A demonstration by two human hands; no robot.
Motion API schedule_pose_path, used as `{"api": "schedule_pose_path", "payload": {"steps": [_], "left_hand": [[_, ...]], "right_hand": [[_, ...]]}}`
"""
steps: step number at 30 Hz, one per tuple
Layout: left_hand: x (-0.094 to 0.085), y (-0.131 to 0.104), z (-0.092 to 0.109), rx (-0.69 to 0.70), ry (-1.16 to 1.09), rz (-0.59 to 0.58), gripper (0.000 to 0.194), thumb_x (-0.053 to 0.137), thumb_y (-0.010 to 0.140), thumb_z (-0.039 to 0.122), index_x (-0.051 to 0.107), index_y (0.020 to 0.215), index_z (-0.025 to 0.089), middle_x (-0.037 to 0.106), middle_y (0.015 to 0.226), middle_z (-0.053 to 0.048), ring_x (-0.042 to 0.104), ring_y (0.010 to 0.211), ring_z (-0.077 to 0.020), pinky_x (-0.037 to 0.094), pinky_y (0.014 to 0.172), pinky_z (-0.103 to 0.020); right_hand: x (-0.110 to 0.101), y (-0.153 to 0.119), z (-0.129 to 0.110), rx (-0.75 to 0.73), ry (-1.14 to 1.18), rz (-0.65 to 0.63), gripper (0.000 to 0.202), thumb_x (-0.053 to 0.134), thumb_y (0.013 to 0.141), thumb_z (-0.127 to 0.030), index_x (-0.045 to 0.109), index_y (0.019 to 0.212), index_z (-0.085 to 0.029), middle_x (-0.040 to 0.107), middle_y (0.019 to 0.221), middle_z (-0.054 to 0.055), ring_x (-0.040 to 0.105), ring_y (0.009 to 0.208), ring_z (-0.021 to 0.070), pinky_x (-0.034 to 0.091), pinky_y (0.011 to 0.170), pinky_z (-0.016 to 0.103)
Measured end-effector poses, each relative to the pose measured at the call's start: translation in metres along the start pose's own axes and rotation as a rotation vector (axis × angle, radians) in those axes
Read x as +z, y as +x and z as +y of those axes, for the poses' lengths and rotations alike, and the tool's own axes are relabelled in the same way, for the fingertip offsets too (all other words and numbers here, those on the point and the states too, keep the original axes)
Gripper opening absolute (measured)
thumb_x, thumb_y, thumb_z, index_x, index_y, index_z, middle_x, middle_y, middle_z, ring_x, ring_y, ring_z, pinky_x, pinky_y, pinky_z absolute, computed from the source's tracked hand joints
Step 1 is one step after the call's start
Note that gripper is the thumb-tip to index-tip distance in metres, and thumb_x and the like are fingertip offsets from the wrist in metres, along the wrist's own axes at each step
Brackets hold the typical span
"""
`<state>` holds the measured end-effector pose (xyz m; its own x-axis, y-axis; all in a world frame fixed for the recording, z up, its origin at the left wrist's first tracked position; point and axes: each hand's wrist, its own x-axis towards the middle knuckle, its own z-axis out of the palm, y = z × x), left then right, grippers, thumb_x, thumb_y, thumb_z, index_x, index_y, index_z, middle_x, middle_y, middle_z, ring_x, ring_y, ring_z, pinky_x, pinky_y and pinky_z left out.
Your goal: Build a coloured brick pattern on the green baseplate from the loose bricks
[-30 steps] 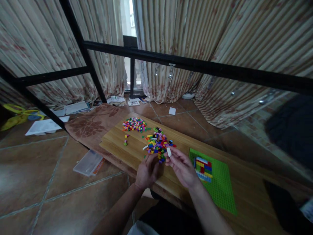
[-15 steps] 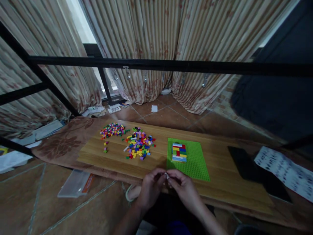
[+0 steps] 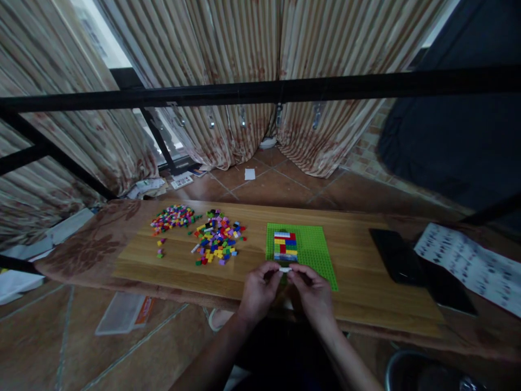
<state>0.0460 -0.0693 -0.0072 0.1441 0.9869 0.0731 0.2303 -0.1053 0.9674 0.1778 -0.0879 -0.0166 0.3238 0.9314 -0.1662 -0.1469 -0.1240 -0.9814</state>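
White brick (image 3: 285,269) is just below centre frame, at the lower left of the green plate (image 3: 315,255); can't tell if it's over it or short of it. Left hand (image 3: 258,293) pinches its left end, right hand (image 3: 313,296) its right. Looks like hard plastic: should be light, stiff, slightly slick, tough to break. Best grip is ends or long sides, top and bottom free. Too small to tell which face is up.

The small white oblong brick (image 3: 285,269) looks like plastic, as does the studded green rectangular baseplate (image 3: 314,251); the long brown tabletop (image 3: 352,260) is smooth, grained wood.
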Motion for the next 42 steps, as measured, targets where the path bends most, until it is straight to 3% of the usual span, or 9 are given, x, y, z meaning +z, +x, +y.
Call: {"api": "schedule_pose_path", "payload": {"steps": [10, 18, 30, 42], "left_hand": [[0.030, 0.015, 0.006, 0.047, 0.157, 0.058, 0.018, 0.052, 0.088, 0.021, 0.067, 0.099, 0.019, 0.071, 0.098, -0.003, 0.066, 0.087, -0.0147, 0.052, 0.081, -0.026], [0.031, 0.018, 0.003, -0.010, 0.263, 0.151, 0.022, 0.050, 0.088, 0.023, 0.064, 0.105, 0.019, 0.071, 0.101, -0.006, 0.067, 0.088, -0.0176, 0.054, 0.082, -0.031], [0.031, 0.008, -0.009, 0.038, 0.511, 0.027, 0.038, 0.046, 0.091, 0.021, 0.052, 0.129, 0.024, 0.066, 0.110, -0.007, 0.065, 0.097, -0.0194, 0.053, 0.088, -0.033], [0.033, 0.006, -0.021, 0.237, 0.895, -0.057, 0.053, 0.041, 0.092, 0.016, 0.032, 0.144, 0.021, 0.064, 0.111, -0.009, 0.063, 0.098, -0.0205, 0.054, 0.087, -0.033]], "right_hand": [[-0.013, 0.022, -0.002, -0.042, -0.027, 0.136, 0.028, 0.074, 0.065, -0.042, 0.071, 0.080, -0.019, 0.070, 0.071, 0.002, 0.061, 0.063, 0.0157, 0.049, 0.064, 0.030], [-0.005, 0.040, 0.005, -0.135, -0.141, 0.179, 0.031, 0.066, 0.072, -0.045, 0.071, 0.084, -0.017, 0.072, 0.078, 0.005, 0.063, 0.070, 0.0178, 0.049, 0.067, 0.030], [-0.002, 0.043, 0.013, -0.163, -0.305, 0.250, 0.033, 0.063, 0.075, -0.045, 0.072, 0.087, -0.016, 0.073, 0.083, 0.008, 0.064, 0.070, 0.0187, 0.050, 0.069, 0.032], [-0.002, 0.042, 0.011, -0.161, -0.280, 0.246, 0.033, 0.064, 0.073, -0.046, 0.071, 0.086, -0.016, 0.073, 0.082, 0.008, 0.064, 0.069, 0.0184, 0.050, 0.067, 0.031]]}}
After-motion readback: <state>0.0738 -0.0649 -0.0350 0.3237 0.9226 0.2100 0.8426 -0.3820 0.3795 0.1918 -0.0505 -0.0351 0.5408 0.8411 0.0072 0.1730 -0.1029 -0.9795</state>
